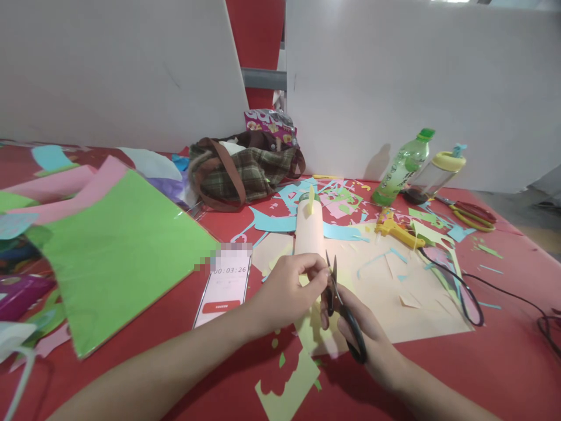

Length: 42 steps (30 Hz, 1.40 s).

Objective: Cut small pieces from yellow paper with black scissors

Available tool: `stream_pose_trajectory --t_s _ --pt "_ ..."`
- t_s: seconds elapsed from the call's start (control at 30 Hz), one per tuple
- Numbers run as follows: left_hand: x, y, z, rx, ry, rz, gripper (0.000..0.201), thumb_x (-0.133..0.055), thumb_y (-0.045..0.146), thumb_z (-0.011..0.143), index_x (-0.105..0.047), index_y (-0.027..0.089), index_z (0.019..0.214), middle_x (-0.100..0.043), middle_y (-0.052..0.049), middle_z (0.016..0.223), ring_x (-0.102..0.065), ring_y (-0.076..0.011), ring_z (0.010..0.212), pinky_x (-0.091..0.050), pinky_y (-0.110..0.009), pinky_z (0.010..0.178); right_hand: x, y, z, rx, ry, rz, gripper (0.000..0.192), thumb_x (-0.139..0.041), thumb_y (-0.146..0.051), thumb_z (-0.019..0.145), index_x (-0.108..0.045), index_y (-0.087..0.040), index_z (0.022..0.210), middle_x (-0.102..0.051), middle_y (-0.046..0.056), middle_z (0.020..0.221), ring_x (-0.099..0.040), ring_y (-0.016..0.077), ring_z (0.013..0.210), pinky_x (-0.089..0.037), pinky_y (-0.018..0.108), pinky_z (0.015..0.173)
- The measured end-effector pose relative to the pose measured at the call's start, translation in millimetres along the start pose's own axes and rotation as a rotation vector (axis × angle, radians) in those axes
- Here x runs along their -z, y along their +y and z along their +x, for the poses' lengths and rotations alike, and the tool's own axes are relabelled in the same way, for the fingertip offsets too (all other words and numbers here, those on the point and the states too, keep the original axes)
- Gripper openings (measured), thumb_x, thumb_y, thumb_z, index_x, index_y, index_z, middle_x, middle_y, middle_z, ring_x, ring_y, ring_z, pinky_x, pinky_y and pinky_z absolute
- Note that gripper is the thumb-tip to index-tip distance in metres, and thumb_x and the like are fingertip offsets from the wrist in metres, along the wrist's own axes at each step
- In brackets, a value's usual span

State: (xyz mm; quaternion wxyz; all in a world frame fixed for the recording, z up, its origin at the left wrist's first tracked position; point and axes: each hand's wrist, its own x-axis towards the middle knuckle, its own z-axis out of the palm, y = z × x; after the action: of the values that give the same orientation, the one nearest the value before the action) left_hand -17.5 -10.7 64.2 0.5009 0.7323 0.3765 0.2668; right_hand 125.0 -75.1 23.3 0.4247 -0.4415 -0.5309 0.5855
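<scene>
My left hand point(287, 289) pinches a small piece of paper at the blades of black scissors point(340, 307); the piece is too small to make out. My right hand point(366, 333) grips the scissors' black handles, blades pointing up and slightly apart. Just behind my hands lies a peach paper roll point(308, 229) with a green end and a yellow strip sticking out. Yellow paper offcuts point(291, 392) lie below my hands on the red table point(504, 362).
A phone point(224, 289) showing a timer lies left of my hands. A big green sheet point(118, 251) and pink sheets lie left. A yellow glue gun point(397, 229) with black cord, two bottles point(401, 169), red-yellow scissors point(471, 213) and a plaid bag point(245, 169) sit behind.
</scene>
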Motion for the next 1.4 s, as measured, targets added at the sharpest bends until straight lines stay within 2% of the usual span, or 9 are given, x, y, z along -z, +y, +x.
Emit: stream_pose_trajectory --t_s 0.27,0.47,0.67,0.97,1.07,1.23,1.4 --pt "-2.1 -2 -1 -0.014 0.005 -0.006 0.018 -0.036 0.02 0.078 -0.044 0.016 0.063 -0.049 0.003 0.059 -0.048 -0.0088 0.058 -0.039 -0.02 0.059 3 6 -1 0.044 -0.034 0.017 0.043 -0.045 -0.045 0.076 -0.042 -0.023 0.113 -0.046 0.002 0.078 -0.043 0.0188 0.074 -0.037 0.032 0.073" --pt "-5.1 -4 -1 -0.017 -0.003 -0.035 0.019 -0.036 0.02 0.08 -0.043 0.016 0.063 -0.049 0.003 0.057 -0.05 -0.0087 0.057 -0.039 -0.02 0.059 3 2 0 0.075 -0.046 0.028 0.041 -0.042 -0.045 0.077 -0.044 -0.024 0.112 -0.045 0.002 0.077 -0.043 0.0191 0.075 -0.035 0.032 0.075" --pt "-6.3 -4 -2 -0.02 0.014 -0.036 0.02 -0.036 0.022 0.081 -0.043 0.016 0.063 -0.049 0.004 0.056 -0.051 -0.0086 0.057 -0.039 -0.019 0.059 3 4 -3 0.071 -0.03 0.035 0.037 -0.043 -0.044 0.078 -0.044 -0.03 0.112 -0.048 0.002 0.083 -0.043 0.0215 0.088 -0.035 0.031 0.078" --pt "-9.0 -5 -2 -0.064 0.04 -0.006 0.021 -0.037 0.019 0.081 -0.043 0.016 0.061 -0.05 0.003 0.058 -0.05 -0.0072 0.057 -0.038 -0.018 0.06 3 5 -2 0.08 -0.035 0.005 0.034 -0.042 -0.044 0.078 -0.047 -0.025 0.105 -0.047 0.002 0.075 -0.046 0.0214 0.077 -0.038 0.033 0.072" --pt "-10.0 -6 -2 -0.061 0.05 -0.006 0.02 -0.036 0.019 0.081 -0.044 0.016 0.063 -0.051 0.003 0.059 -0.05 -0.0075 0.058 -0.039 -0.018 0.059 4 5 -2 0.086 -0.043 -0.009 0.033 -0.042 -0.042 0.079 -0.045 -0.025 0.106 -0.045 0.001 0.074 -0.045 0.0202 0.074 -0.037 0.032 0.069" --pt "-10.9 -6 -3 -0.063 0.059 0.004 0.02 -0.036 0.02 0.081 -0.045 0.016 0.063 -0.051 0.003 0.06 -0.05 -0.0076 0.059 -0.039 -0.018 0.06 2 2 0 0.096 -0.061 -0.011 0.028 -0.04 -0.045 0.079 -0.046 -0.021 0.092 -0.042 0.001 0.073 -0.041 0.0181 0.07 -0.034 0.03 0.067" --pt "-9.4 -5 -2 -0.065 0.047 0.016 0.02 -0.036 0.02 0.081 -0.043 0.016 0.063 -0.049 0.003 0.058 -0.048 -0.0075 0.057 -0.038 -0.018 0.058 1 -2 2 0.08 -0.069 -0.015 0.029 -0.039 -0.046 0.079 -0.045 -0.02 0.089 -0.04 0.0 0.072 -0.037 0.0165 0.067 -0.032 0.03 0.065"
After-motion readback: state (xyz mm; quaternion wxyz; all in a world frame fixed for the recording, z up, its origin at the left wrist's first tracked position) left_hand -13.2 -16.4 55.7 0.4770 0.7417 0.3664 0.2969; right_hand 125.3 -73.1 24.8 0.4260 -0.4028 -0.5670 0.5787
